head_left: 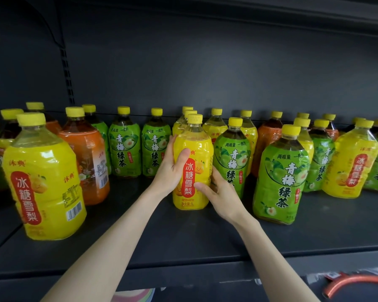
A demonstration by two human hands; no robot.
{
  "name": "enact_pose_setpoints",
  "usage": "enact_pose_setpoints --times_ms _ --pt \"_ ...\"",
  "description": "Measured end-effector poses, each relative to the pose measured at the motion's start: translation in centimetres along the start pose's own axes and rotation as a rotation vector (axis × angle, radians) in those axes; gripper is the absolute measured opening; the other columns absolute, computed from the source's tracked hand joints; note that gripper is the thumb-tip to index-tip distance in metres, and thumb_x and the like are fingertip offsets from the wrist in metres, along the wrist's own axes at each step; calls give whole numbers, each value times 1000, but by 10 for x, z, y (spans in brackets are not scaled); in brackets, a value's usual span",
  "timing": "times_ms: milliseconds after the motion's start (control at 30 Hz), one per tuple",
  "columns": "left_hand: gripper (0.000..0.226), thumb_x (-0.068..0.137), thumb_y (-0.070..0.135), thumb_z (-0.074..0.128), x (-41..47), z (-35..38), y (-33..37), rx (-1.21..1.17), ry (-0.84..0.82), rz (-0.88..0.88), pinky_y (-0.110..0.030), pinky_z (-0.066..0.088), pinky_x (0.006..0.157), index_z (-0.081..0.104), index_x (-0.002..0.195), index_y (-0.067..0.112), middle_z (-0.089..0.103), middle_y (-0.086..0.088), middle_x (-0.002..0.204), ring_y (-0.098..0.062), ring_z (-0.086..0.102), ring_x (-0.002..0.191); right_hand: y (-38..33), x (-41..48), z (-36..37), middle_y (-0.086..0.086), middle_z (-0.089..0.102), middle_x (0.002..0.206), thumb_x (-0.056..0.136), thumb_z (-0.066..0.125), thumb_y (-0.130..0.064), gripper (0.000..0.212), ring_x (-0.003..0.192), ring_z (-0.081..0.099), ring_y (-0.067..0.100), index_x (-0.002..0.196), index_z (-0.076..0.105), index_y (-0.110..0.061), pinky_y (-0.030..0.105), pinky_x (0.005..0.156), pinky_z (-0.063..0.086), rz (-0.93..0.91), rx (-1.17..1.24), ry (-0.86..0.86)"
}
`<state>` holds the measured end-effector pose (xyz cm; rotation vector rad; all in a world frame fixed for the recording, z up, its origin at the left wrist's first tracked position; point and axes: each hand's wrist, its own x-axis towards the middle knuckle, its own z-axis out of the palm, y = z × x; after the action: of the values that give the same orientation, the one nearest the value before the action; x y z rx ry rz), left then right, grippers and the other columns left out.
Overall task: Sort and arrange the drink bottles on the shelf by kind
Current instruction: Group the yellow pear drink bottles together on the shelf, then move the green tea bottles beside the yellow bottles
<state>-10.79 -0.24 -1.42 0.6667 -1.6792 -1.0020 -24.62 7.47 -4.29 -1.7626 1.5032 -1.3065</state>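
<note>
Clasped in both hands: yellow-label pear drink bottle [196, 147], upright on dark shelf [194, 236], centre of view. Left hand [172, 171] curled round at 9 o'clock, thumb across label. Right hand [222, 192] curled round at 4 o'clock, low down. Yellow cap, red label panel. Green tea bottle [229, 162] just beside at 3 o'clock.

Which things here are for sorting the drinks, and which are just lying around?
For the job: the held yellow bottle, the green bottles, the orange bottles, the shelf.
Just lying around: the orange curved tube below the shelf, the striped colourful thing at the bottom edge.
</note>
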Motion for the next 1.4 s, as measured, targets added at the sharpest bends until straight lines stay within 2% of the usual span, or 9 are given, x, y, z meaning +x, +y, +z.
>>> enact_pose_setpoints --times_ms 233,333,433,567,767,933,1033,1167,1400 --pt "74 83 66 44 -11 -10 13 184 -7 -59 -40 49 96 30 143 25 54 0 133 -16 56 115 -14 -11 -6 2 61 129 87 59 -51 69 117 58 24 144 36 -21 43 95 51 49 -275 79" --pt "56 89 48 51 -38 -4 17 278 65 -47 -33 49 91 40 137 23 57 3 126 -13 57 111 -19 -26 -11 8 66 118 92 58 -39 48 104 64 26 134 51 -14 42 88 53 60 -391 161" --pt "38 90 32 58 -72 5 9 486 276 31 -40 51 89 55 123 12 59 -3 120 -17 57 109 -20 -48 -23 5 71 108 93 59 -30 33 94 67 20 121 62 -13 39 83 54 20 -378 266" --pt "7 88 15 61 -93 31 18 460 347 152 -35 53 71 64 94 13 63 -2 96 -11 61 84 -24 -70 -53 2 73 90 91 61 -20 16 84 68 17 102 70 -11 37 77 55 -62 -342 431" --pt "20 89 17 60 -62 86 36 537 245 261 -27 48 81 60 108 11 55 3 104 -15 58 97 -20 -69 -112 3 68 87 89 64 -17 9 75 62 17 94 69 -12 42 71 54 -141 -312 635" --pt "52 91 22 59 -22 127 47 532 314 248 -3 26 92 38 136 8 40 -7 138 -11 40 123 -5 -59 -140 0 50 107 81 72 -35 45 93 51 17 118 58 -12 27 71 42 -179 -387 678" --pt "68 92 27 58 0 144 42 526 342 151 -19 24 105 21 146 9 24 -9 152 -19 26 139 11 -54 -153 5 42 130 74 74 -49 78 119 43 21 136 41 -14 31 86 42 -90 -356 548" --pt "80 90 29 59 14 152 37 534 357 40 -32 14 114 10 149 9 8 -10 158 -23 7 146 26 -51 -160 3 38 143 67 69 -63 100 129 44 22 146 26 -20 41 102 43 2 -211 388" --pt "89 81 44 65 12 154 34 759 445 95 -34 27 106 22 146 3 33 -15 138 -28 28 129 34 -54 -169 4 41 144 65 63 -67 102 131 42 21 148 28 -19 42 106 41 -33 -98 355"
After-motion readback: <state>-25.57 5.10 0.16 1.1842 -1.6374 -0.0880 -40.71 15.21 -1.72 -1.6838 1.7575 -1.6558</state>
